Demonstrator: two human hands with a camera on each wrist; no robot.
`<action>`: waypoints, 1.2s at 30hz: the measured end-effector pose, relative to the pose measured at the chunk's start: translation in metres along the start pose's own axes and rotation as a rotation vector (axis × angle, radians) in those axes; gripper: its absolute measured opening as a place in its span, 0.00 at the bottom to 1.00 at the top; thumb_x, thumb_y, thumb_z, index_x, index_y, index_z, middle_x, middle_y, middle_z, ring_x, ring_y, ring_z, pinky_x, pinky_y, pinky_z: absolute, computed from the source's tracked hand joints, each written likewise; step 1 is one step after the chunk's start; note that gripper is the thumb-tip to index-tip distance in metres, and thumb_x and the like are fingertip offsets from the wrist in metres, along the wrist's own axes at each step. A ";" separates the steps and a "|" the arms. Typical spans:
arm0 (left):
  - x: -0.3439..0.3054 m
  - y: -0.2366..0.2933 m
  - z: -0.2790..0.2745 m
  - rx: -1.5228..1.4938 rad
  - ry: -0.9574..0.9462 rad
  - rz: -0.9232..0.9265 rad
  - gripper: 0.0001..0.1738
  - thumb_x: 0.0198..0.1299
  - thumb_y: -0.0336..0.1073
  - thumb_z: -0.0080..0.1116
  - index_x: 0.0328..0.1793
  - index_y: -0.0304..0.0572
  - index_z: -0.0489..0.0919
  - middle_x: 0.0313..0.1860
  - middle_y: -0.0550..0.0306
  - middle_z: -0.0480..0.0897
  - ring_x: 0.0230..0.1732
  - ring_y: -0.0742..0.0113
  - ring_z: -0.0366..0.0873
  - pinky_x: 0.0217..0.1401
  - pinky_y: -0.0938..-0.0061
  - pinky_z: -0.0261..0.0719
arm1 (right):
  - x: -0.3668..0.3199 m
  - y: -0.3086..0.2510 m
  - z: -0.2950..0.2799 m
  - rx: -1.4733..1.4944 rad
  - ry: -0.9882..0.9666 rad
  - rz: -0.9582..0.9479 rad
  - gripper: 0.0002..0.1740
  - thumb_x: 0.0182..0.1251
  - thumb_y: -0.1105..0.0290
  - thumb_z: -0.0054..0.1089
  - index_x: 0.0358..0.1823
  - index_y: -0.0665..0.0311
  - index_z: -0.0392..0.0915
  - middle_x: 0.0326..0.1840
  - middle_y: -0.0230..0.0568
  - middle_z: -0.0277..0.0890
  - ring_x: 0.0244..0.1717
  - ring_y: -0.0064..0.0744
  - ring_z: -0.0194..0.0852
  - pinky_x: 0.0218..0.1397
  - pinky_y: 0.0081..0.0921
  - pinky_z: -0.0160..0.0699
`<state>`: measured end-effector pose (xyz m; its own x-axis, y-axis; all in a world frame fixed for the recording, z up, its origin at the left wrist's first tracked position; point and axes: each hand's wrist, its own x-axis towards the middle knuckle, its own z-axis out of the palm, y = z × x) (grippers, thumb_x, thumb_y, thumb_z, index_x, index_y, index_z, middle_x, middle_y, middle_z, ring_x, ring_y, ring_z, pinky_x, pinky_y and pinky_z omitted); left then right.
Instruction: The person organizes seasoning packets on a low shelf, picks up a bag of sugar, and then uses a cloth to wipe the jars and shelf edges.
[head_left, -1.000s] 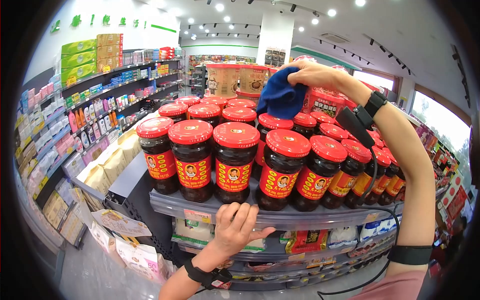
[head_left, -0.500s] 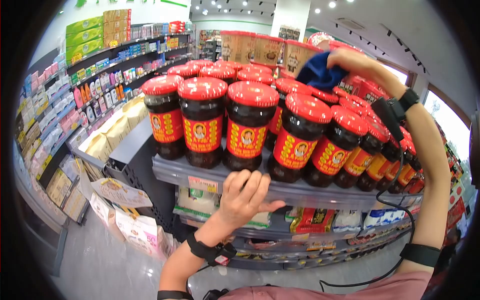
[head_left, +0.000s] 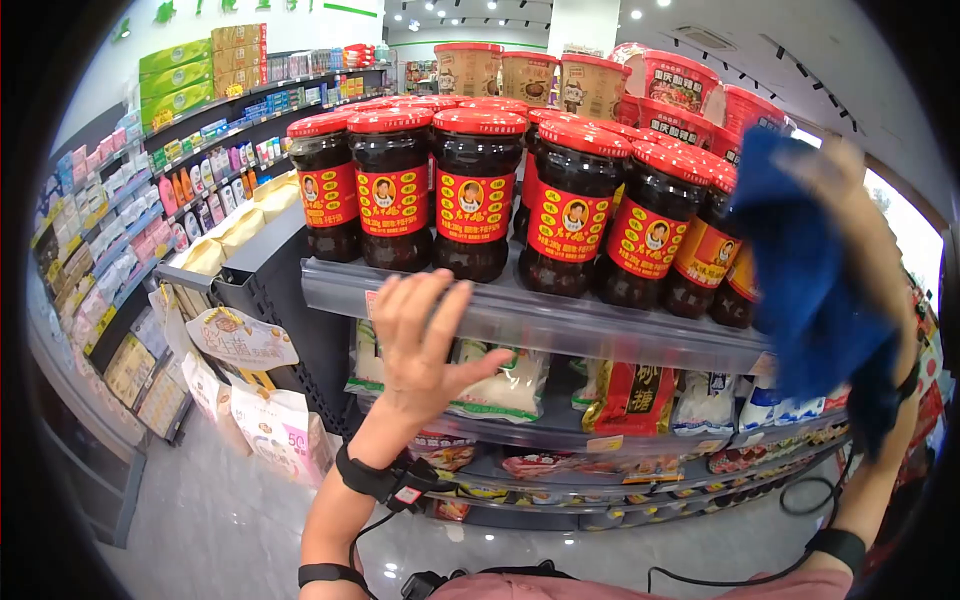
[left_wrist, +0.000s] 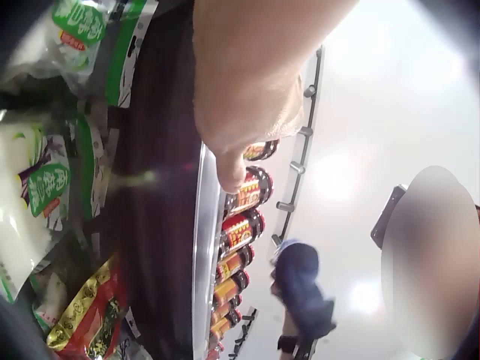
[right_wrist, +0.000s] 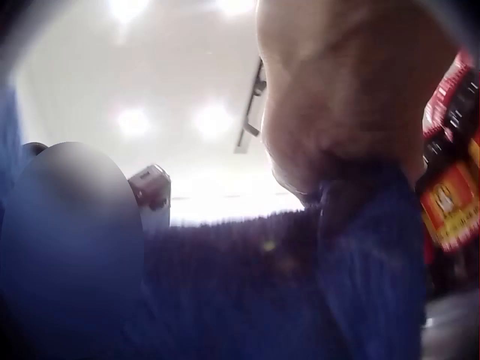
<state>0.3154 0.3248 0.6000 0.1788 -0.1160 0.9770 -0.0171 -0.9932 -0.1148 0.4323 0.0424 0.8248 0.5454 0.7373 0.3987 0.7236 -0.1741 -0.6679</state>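
Note:
My right hand (head_left: pixel 848 205), blurred by motion, grips a blue cloth (head_left: pixel 815 290) in the head view. The cloth hangs down in front of the right-hand end of the jar row. It fills the lower part of the right wrist view (right_wrist: pixel 247 289). My left hand (head_left: pixel 415 345), fingers extended and thumb out to the side, lies at the clear front lip (head_left: pixel 560 325) of the shelf. Just behind that hand stand dark sauce jars (head_left: pixel 475 205) with red lids and red-and-yellow labels, upright in rows.
Paper tubs (head_left: pixel 468 72) and red tubs (head_left: pixel 680 80) stand behind the jars. Lower shelves hold bagged goods, including a red-and-gold packet (head_left: pixel 635 397). White packages (head_left: pixel 270 430) hang at the left end. A black cable (head_left: pixel 745 578) trails from my right arm.
My right hand has brought the cloth from above the jar lids down and right, in front of the shelf. My left hand's fingers have straightened from their curl over the shelf edge.

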 end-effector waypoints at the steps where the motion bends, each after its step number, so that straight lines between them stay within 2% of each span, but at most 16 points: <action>1: -0.002 -0.004 -0.007 0.054 -0.013 -0.042 0.39 0.40 0.50 0.71 0.57 0.38 0.71 0.57 0.47 0.70 0.58 0.48 0.66 0.63 0.51 0.61 | -0.019 -0.006 0.035 -0.143 0.047 0.084 0.21 0.64 0.60 0.56 0.51 0.69 0.73 0.36 0.34 0.75 0.35 0.20 0.72 0.40 0.19 0.74; 2: -0.004 -0.008 -0.013 0.109 -0.028 -0.090 0.39 0.40 0.50 0.72 0.57 0.38 0.71 0.57 0.47 0.70 0.59 0.48 0.65 0.64 0.50 0.60 | -0.025 0.007 0.049 -0.016 -0.025 0.078 0.21 0.62 0.54 0.59 0.41 0.69 0.77 0.33 0.33 0.77 0.38 0.19 0.72 0.43 0.21 0.71; 4: -0.002 -0.017 -0.029 0.097 -0.066 -0.141 0.38 0.39 0.47 0.72 0.56 0.37 0.72 0.57 0.47 0.70 0.59 0.47 0.65 0.65 0.50 0.60 | -0.031 0.011 0.058 0.164 -0.196 0.248 0.22 0.65 0.56 0.57 0.47 0.70 0.76 0.41 0.35 0.77 0.39 0.18 0.74 0.46 0.18 0.72; 10: 0.004 -0.036 -0.052 0.089 -0.207 -0.137 0.34 0.39 0.30 0.71 0.57 0.39 0.72 0.58 0.49 0.71 0.61 0.46 0.66 0.68 0.53 0.59 | -0.054 0.060 0.084 0.864 -0.070 0.376 0.23 0.71 0.61 0.47 0.59 0.71 0.66 0.50 0.42 0.75 0.47 0.28 0.77 0.52 0.26 0.76; 12: 0.003 -0.039 -0.053 0.086 -0.195 -0.172 0.33 0.39 0.26 0.69 0.57 0.38 0.72 0.58 0.49 0.71 0.61 0.47 0.66 0.67 0.55 0.60 | -0.057 0.063 0.096 1.076 0.083 0.206 0.22 0.73 0.62 0.43 0.61 0.70 0.63 0.51 0.44 0.75 0.52 0.33 0.76 0.54 0.31 0.77; 14: -0.001 -0.040 -0.052 0.000 -0.126 -0.250 0.32 0.40 0.26 0.69 0.56 0.38 0.72 0.58 0.48 0.71 0.62 0.47 0.66 0.67 0.58 0.62 | -0.060 0.066 0.119 1.042 0.136 0.116 0.23 0.74 0.62 0.41 0.62 0.71 0.61 0.54 0.45 0.72 0.52 0.33 0.74 0.55 0.27 0.74; 16: -0.006 -0.040 -0.051 0.009 -0.141 -0.256 0.31 0.41 0.26 0.68 0.56 0.37 0.72 0.59 0.48 0.71 0.62 0.47 0.67 0.66 0.59 0.63 | -0.061 0.076 0.150 0.509 0.543 -0.187 0.23 0.74 0.62 0.39 0.63 0.69 0.61 0.59 0.50 0.68 0.56 0.41 0.73 0.56 0.33 0.75; 19: -0.010 -0.035 -0.057 0.055 -0.061 -0.216 0.29 0.45 0.25 0.67 0.56 0.35 0.71 0.58 0.47 0.72 0.61 0.48 0.68 0.64 0.60 0.65 | -0.038 0.093 0.196 -0.191 0.569 -0.691 0.25 0.63 0.74 0.57 0.61 0.67 0.64 0.64 0.47 0.62 0.65 0.45 0.60 0.68 0.37 0.54; 21: -0.015 -0.033 -0.068 0.044 -0.037 -0.226 0.28 0.46 0.27 0.66 0.56 0.34 0.71 0.57 0.46 0.72 0.60 0.47 0.68 0.64 0.58 0.64 | -0.008 0.098 0.229 -0.266 0.307 -0.634 0.27 0.48 0.77 0.62 0.54 0.64 0.71 0.60 0.52 0.65 0.62 0.54 0.62 0.68 0.40 0.56; 22: -0.017 -0.032 -0.073 0.030 -0.008 -0.232 0.28 0.47 0.28 0.66 0.56 0.33 0.71 0.57 0.45 0.72 0.59 0.46 0.68 0.65 0.55 0.62 | 0.000 0.105 0.245 -0.614 0.358 -0.711 0.24 0.50 0.75 0.62 0.52 0.61 0.74 0.58 0.48 0.68 0.63 0.50 0.62 0.67 0.40 0.57; 28: -0.025 -0.016 -0.099 0.042 0.035 -0.265 0.25 0.50 0.22 0.62 0.56 0.35 0.71 0.55 0.46 0.74 0.57 0.52 0.72 0.62 0.65 0.65 | 0.058 0.071 0.324 -0.420 0.367 -0.964 0.14 0.55 0.68 0.57 0.43 0.62 0.79 0.52 0.45 0.74 0.56 0.44 0.70 0.59 0.37 0.66; 30: -0.023 -0.008 -0.094 0.020 0.049 -0.257 0.24 0.51 0.22 0.61 0.56 0.34 0.70 0.55 0.46 0.74 0.58 0.52 0.71 0.63 0.64 0.65 | 0.070 0.062 0.344 -0.584 0.158 -0.958 0.16 0.43 0.65 0.56 0.33 0.65 0.80 0.36 0.43 0.77 0.46 0.39 0.73 0.57 0.35 0.67; 31: -0.022 -0.003 -0.091 0.014 0.051 -0.236 0.24 0.51 0.23 0.61 0.56 0.33 0.70 0.55 0.44 0.74 0.57 0.50 0.71 0.62 0.62 0.65 | 0.075 0.055 0.348 -0.497 0.274 -1.060 0.18 0.38 0.64 0.55 0.32 0.65 0.80 0.35 0.44 0.78 0.46 0.39 0.73 0.57 0.35 0.67; 32: -0.021 0.002 -0.087 0.004 0.049 -0.216 0.24 0.52 0.25 0.61 0.56 0.32 0.69 0.55 0.42 0.73 0.56 0.47 0.71 0.62 0.59 0.66 | 0.071 0.047 0.339 -0.533 0.235 -1.053 0.20 0.38 0.64 0.54 0.35 0.66 0.80 0.41 0.44 0.77 0.52 0.40 0.71 0.61 0.35 0.65; 33: -0.021 0.007 -0.081 -0.022 0.061 -0.190 0.24 0.53 0.25 0.60 0.57 0.32 0.68 0.55 0.41 0.73 0.56 0.46 0.71 0.62 0.58 0.66 | 0.072 0.045 0.336 -0.523 0.435 -1.166 0.23 0.40 0.64 0.53 0.40 0.67 0.78 0.48 0.44 0.75 0.59 0.40 0.67 0.67 0.36 0.59; 36: -0.024 0.018 -0.065 -0.108 0.068 -0.128 0.23 0.56 0.24 0.56 0.58 0.30 0.65 0.57 0.40 0.70 0.57 0.45 0.70 0.62 0.57 0.65 | 0.053 0.074 0.307 -0.700 0.248 -1.068 0.27 0.48 0.64 0.51 0.52 0.65 0.74 0.59 0.41 0.70 0.65 0.38 0.61 0.73 0.39 0.48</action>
<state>0.2469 0.3093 0.5858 0.1193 0.0151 0.9927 -0.1051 -0.9941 0.0277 0.3847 0.2691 0.6037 -0.4250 0.5958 0.6815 0.8707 0.0632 0.4877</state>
